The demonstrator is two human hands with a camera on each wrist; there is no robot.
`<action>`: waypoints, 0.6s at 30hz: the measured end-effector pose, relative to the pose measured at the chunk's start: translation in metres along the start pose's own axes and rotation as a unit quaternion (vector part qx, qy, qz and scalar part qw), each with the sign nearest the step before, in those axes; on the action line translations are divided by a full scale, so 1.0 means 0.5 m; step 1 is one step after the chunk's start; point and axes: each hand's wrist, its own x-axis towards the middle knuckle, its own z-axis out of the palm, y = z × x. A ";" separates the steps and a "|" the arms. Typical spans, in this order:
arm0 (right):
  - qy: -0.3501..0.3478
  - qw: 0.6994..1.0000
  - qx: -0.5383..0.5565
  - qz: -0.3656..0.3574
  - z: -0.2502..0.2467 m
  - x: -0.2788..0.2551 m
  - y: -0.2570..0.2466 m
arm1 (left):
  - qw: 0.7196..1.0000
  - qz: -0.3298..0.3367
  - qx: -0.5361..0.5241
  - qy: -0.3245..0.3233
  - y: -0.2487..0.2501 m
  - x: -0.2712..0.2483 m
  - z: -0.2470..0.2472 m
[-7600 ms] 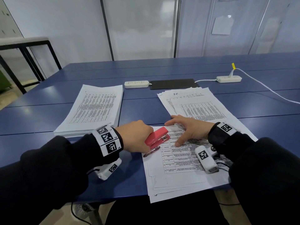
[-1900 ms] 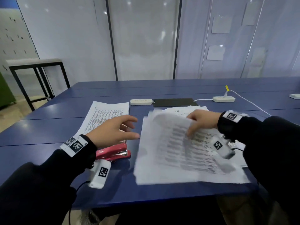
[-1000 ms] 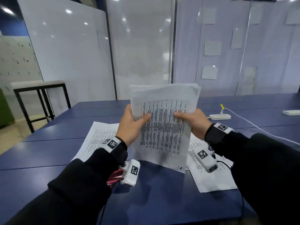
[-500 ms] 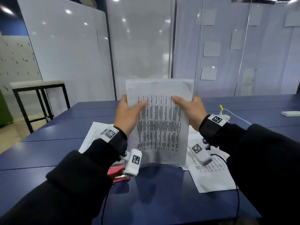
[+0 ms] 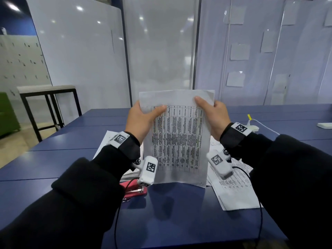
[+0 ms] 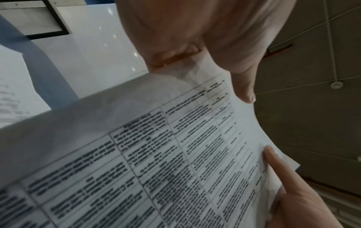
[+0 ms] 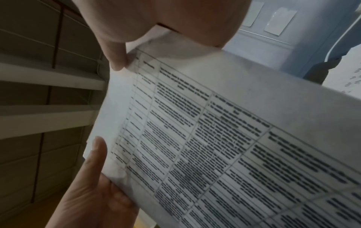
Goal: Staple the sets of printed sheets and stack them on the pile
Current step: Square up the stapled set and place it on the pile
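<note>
Both hands now hold a set of sheets (image 5: 177, 139) upright, its bottom edge on the table (image 5: 53, 159); a moment ago it was higher. The left hand (image 5: 142, 119) and right hand (image 5: 213, 115) pinch its sides, thumbs in front. Squared like this, it looks ready for the stapler (image 5: 133, 188) lying by the left wrist.

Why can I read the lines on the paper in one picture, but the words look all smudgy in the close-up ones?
Head view: the set of sheets is fairly sharp and evenly lit, with ceiling lights glaring off the wall panels. Left wrist view: the camera sits very close, so the print smears and the left hand looms large. Right wrist view: dim, the sheet bends oddly, and the right hand casts shadow on it.
</note>
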 end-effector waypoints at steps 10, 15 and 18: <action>-0.010 1.000 -0.002 -0.004 0.002 -0.011 0.014 | 0.999 -0.017 -0.025 0.023 -0.019 -0.005 0.000; -0.025 1.000 -0.015 0.004 -0.004 -0.034 0.047 | 0.999 -0.039 -0.031 0.014 -0.047 -0.036 0.002; -0.023 1.000 -0.011 -0.009 -0.002 -0.031 0.034 | 0.999 -0.026 -0.040 0.019 -0.039 -0.031 0.002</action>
